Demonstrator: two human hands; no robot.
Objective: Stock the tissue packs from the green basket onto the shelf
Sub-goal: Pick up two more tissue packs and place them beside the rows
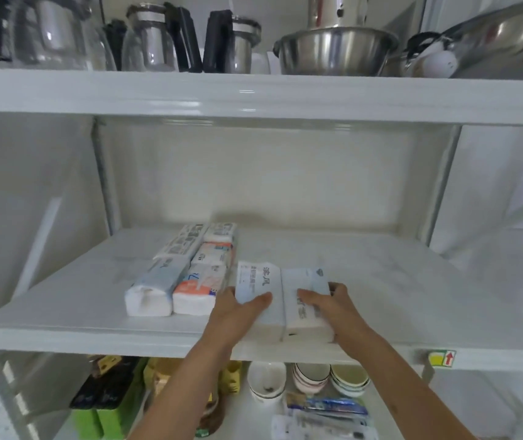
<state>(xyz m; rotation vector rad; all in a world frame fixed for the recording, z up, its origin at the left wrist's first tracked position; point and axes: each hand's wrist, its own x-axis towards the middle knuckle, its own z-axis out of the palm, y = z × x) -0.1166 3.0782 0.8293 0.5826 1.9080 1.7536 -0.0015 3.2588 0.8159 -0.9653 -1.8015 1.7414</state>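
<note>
Two white tissue packs lie side by side at the front edge of the white middle shelf (pixel 63 300). My left hand (pixel 238 309) grips the left pack (pixel 258 281), thumb on top. My right hand (pixel 330 308) grips the right pack (pixel 301 281), which has pale blue print. To their left, two rows of several stocked tissue packs (pixel 190 268) run toward the back, some with orange print. The green basket is out of view.
Glass jugs (pixel 155 42) and steel bowls (pixel 336 52) stand on the top shelf. Below the middle shelf are stacked bowls (pixel 314 376), green boxes (pixel 101 420) and packets (pixel 327 408). The right half of the middle shelf is bare.
</note>
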